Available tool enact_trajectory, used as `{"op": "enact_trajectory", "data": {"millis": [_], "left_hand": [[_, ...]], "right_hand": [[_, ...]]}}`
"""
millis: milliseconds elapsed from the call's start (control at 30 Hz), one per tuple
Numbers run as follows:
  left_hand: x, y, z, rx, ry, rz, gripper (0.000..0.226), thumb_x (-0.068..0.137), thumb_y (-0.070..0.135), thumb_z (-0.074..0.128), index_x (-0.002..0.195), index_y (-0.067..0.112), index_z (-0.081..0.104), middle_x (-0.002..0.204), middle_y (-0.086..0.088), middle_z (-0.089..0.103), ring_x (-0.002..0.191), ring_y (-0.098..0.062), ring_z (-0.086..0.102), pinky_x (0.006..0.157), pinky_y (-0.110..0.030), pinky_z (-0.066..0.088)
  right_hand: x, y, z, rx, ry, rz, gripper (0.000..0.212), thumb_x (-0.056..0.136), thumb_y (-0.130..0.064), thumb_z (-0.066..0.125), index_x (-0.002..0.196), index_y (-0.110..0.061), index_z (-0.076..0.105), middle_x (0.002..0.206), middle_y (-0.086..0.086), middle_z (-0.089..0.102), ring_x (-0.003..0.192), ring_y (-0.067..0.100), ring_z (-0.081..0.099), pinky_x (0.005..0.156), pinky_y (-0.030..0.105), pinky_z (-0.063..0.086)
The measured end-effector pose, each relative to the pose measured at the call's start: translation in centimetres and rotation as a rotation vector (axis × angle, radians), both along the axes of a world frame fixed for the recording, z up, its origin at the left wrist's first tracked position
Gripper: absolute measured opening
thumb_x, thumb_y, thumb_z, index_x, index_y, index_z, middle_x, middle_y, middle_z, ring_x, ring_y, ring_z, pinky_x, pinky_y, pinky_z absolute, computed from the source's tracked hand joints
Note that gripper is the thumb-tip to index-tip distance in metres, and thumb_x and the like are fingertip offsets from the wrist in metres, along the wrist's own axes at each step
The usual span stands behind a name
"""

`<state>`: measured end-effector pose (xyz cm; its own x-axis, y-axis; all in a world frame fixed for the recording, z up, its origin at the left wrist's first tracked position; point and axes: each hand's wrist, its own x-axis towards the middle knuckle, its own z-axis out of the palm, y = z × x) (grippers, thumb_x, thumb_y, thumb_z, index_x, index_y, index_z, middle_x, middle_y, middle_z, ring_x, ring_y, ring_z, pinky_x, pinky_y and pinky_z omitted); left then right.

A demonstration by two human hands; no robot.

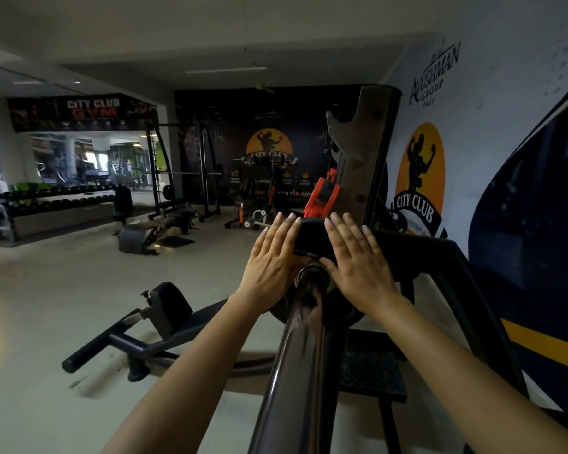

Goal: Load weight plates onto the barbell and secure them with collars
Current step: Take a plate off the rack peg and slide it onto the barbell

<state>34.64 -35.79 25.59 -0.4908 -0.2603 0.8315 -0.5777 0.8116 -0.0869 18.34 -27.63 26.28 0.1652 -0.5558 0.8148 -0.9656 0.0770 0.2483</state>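
A dark steel barbell sleeve (295,355) runs from the bottom of the view away from me. A black weight plate (312,237) sits on it, seen face-on. My left hand (273,257) presses flat on the plate's left side, fingers straight. My right hand (358,260) presses flat on its right side, fingers straight too. The sleeve's collar ring (310,273) shows between my two hands. A red collar clamp (322,198) rests just beyond the plate, by the rack upright (361,152).
A black bench frame with a pad (164,309) lies on the pale floor to the left. The rack's black side rail (456,276) slopes down on the right, close to the printed wall. Dumbbell racks and machines stand far back.
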Motion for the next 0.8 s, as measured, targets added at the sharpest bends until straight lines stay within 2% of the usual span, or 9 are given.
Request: {"op": "enact_trajectory", "data": {"millis": [233,400,600,800], "left_hand": [[6.9,8.3,1.0,-0.079,0.039,0.011,0.058,0.093,0.042,0.032,0.139,0.007,0.023,0.144,-0.016,0.034,0.137,-0.02,0.013,0.111,-0.032,0.008],[13.3,16.4,0.3,-0.066,0.043,-0.014,0.059,0.092,0.042,0.035,0.14,0.01,0.022,0.146,-0.014,0.032,0.138,-0.018,0.012,0.111,-0.032,0.007],[19.7,26.9,-1.6,-0.015,0.04,-0.074,0.058,0.092,0.042,0.035,0.14,0.01,0.026,0.147,-0.013,0.03,0.138,-0.016,0.009,0.112,-0.03,0.003],[20.4,32.1,-3.2,0.012,0.024,-0.114,0.057,0.092,0.041,0.035,0.137,0.007,0.032,0.144,-0.016,0.036,0.137,-0.021,0.017,0.111,-0.032,0.006]], "right_hand": [[6.6,8.7,1.5,-0.098,0.019,0.038,0.057,0.088,-0.035,0.038,0.137,-0.007,0.028,0.14,0.016,0.042,0.132,0.024,0.024,0.11,0.038,0.011],[12.4,17.9,0.8,-0.128,0.029,0.032,0.052,0.086,-0.033,0.041,0.132,-0.008,0.035,0.133,0.016,0.051,0.126,0.03,0.042,0.107,0.045,0.028],[17.9,28.7,-0.9,-0.104,-0.009,0.031,0.05,0.086,-0.03,0.044,0.13,-0.008,0.039,0.132,0.017,0.051,0.125,0.032,0.044,0.107,0.047,0.027],[18.9,34.5,-3.1,-0.068,-0.031,0.002,0.05,0.086,-0.031,0.044,0.13,-0.009,0.037,0.131,0.016,0.052,0.125,0.03,0.043,0.107,0.046,0.027]]}}
